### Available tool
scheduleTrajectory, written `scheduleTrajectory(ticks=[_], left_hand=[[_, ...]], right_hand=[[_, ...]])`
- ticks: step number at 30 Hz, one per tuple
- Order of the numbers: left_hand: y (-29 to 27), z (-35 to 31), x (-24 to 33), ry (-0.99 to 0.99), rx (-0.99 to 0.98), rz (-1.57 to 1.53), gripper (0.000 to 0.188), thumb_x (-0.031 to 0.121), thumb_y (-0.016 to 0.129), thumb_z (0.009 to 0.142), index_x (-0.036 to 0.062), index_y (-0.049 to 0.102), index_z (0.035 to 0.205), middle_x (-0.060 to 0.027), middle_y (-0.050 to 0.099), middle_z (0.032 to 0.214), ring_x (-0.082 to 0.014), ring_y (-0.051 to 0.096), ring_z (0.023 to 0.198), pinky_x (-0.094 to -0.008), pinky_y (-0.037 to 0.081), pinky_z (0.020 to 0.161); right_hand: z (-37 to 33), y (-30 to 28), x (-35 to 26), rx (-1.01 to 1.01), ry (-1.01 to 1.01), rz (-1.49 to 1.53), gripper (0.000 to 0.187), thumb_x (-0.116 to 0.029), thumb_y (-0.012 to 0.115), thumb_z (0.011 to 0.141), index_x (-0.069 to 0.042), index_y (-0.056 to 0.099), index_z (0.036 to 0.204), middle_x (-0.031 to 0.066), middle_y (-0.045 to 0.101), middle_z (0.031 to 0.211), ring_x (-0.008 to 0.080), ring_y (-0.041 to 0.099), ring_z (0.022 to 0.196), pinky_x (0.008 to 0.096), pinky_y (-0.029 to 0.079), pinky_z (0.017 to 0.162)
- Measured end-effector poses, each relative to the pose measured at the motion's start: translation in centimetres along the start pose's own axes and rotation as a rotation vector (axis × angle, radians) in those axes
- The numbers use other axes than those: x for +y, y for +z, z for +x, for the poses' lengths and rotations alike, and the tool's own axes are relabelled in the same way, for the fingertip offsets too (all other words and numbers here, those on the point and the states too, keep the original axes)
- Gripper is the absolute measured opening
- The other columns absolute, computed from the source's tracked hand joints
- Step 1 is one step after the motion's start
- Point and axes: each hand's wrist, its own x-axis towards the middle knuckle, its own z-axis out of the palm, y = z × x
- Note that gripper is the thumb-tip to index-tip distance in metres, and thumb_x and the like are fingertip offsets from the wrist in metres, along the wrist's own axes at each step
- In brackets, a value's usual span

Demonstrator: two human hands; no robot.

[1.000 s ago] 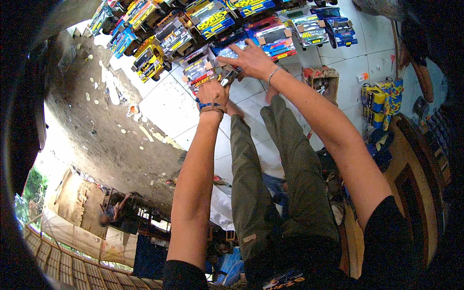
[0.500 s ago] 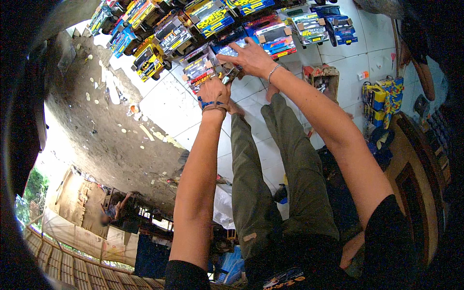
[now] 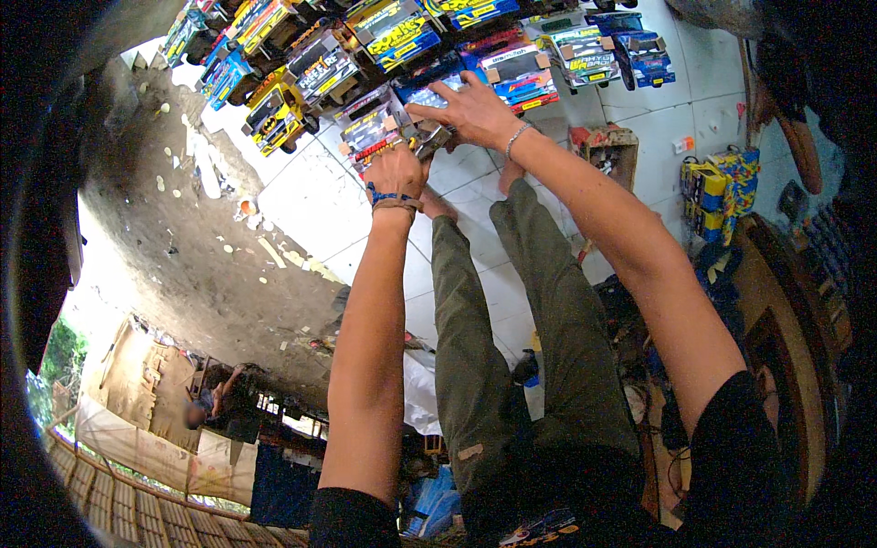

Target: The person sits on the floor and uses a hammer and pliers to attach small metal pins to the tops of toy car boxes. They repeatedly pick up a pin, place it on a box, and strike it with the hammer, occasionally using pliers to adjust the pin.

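Toy trucks with printed, coloured bodies are packed in rows on the tiles at the top of the head view. My left hand (image 3: 396, 172) is closed at the near end of a silver-and-red toy truck (image 3: 369, 133); its fingertips are partly hidden. A shiny metallic piece (image 3: 433, 141) shows just right of that hand; its kind is unclear. My right hand (image 3: 479, 115) lies over a blue toy truck (image 3: 416, 94), fingers spread and pointing left. Close to its right stands a black, red and blue toy truck (image 3: 523, 75). To the left is a yellow-and-black toy truck (image 3: 278, 113).
A small wooden box (image 3: 607, 146) sits right of my feet, and a stack of yellow-and-blue items (image 3: 717, 194) stands farther right. White floor tiles (image 3: 320, 194) meet bare ground (image 3: 228, 292) with scattered scraps on the left. Another person (image 3: 208, 402) is visible at lower left.
My left hand and the silver-and-red toy truck have shifted slightly left and down in the view. The right hand stays over the blue toy truck. The whole view has moved a little.
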Motion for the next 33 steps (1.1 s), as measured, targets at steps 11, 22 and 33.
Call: scheduleTrajectory(ticks=[11,22,33], left_hand=[[-0.6,-1.2,-0.1,0.035,-0.03,0.053,0.048,0.048,0.074,0.077,0.0067,0.065,0.1,-0.0175,0.069,0.092,-0.0359,0.069,0.083,-0.0455,0.057,0.068],[-2.3,-3.5,4.7,0.094,-0.066,-0.102,0.048,0.044,0.071,0.081,0.0025,0.062,0.103,-0.0193,0.066,0.096,-0.0381,0.066,0.089,-0.0463,0.055,0.075],[-3.3,2.7,13.6,0.124,-0.038,-0.087,0.048,0.047,0.07,0.08,0.0043,0.064,0.1,-0.0203,0.069,0.094,-0.0392,0.068,0.085,-0.0482,0.055,0.071]], right_hand=[[0.2,-1.0,0.0,-0.204,0.014,0.038,0.108,-0.043,0.085,0.064,-0.035,0.023,0.153,0.0142,0.05,0.139,0.0271,0.062,0.11,0.0479,0.034,0.101],[-6.1,-5.5,6.5,-0.093,0.255,0.011,0.121,-0.054,0.083,0.06,-0.017,0.018,0.155,0.0108,0.038,0.15,0.0256,0.047,0.13,0.0511,0.027,0.109],[-10.5,-5.7,12.6,-0.083,0.212,-0.029,0.11,-0.038,0.084,0.066,-0.014,0.021,0.153,0.0032,0.036,0.154,0.0205,0.054,0.124,0.0511,0.03,0.108]])
